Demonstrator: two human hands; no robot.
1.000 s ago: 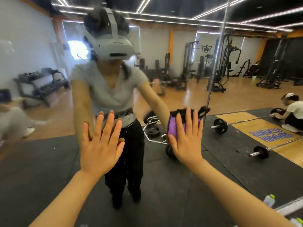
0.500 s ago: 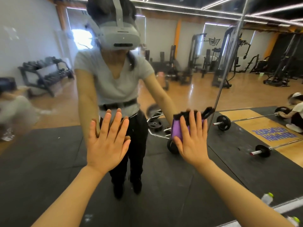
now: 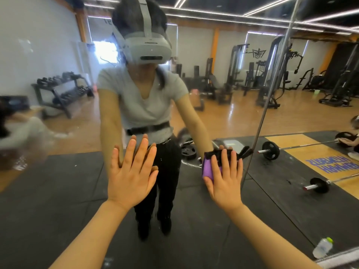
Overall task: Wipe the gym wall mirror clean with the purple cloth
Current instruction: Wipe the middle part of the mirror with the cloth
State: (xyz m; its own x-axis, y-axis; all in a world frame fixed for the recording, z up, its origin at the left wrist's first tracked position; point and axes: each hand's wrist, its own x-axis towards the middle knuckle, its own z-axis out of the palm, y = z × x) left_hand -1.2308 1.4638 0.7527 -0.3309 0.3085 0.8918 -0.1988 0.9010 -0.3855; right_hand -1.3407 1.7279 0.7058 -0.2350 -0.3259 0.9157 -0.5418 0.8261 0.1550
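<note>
The gym wall mirror (image 3: 58, 191) fills the whole view and reflects me and the gym. My right hand (image 3: 225, 177) lies flat with straight fingers on the purple cloth (image 3: 207, 168), pressing it against the glass; the cloth has a black edge that shows above my fingertips. My left hand (image 3: 132, 171) is spread flat against the mirror, to the left of the cloth, with nothing under it. A vertical seam (image 3: 268, 98) in the mirror runs just right of my right hand. Smears and droplets show on the glass at the left.
A plastic bottle with a green cap (image 3: 322, 247) stands at the mirror's foot, lower right. Reflected are black floor mats, barbells (image 3: 270, 150), a dumbbell rack (image 3: 60, 90), weight machines and a person crouching at the far right (image 3: 353, 140).
My right hand has slid the cloth slightly down and right on the glass. My view has drifted nearer and to the left; the left hand stays flat on the mirror.
</note>
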